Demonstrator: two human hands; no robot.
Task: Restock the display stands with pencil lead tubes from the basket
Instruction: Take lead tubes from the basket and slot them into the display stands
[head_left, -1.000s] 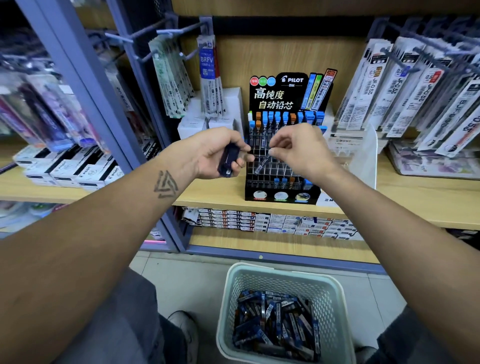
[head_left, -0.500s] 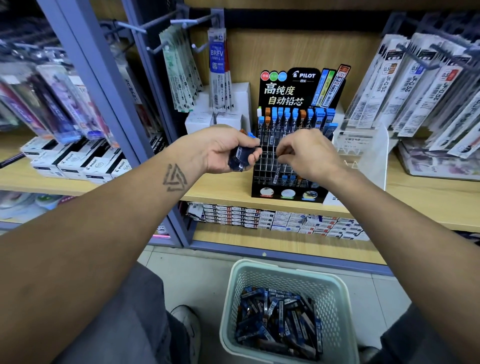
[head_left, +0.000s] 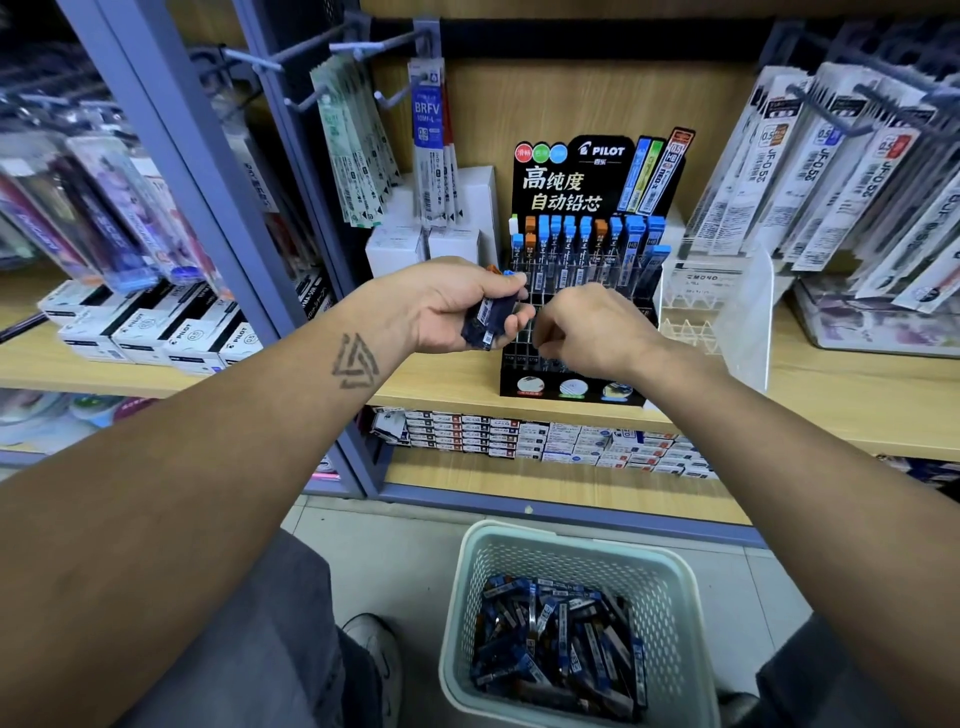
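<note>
Left hand (head_left: 457, 306) raised in front of the shelf, fingers curled around a small bundle of dark blue pencil lead tubes (head_left: 491, 321), barcode labels facing up. Right hand (head_left: 592, 332) just to the right of it, almost touching, back turned to the camera, fingers bent down over the grid of the black Pilot display stand (head_left: 587, 291); cannot tell whether a tube is pinched there, fingertips hidden. Directly behind both hands, rows of upright tubes with blue and orange caps (head_left: 582, 244) in the stand, on the wooden shelf (head_left: 831, 405). Far below the hands, on the tiled floor, a pale green perforated plastic basket (head_left: 670, 582) with many more dark blue tubes (head_left: 561, 639) lying loose in a heap inside. To the right of the right hand, a clear acrylic holder (head_left: 727, 306).
</note>
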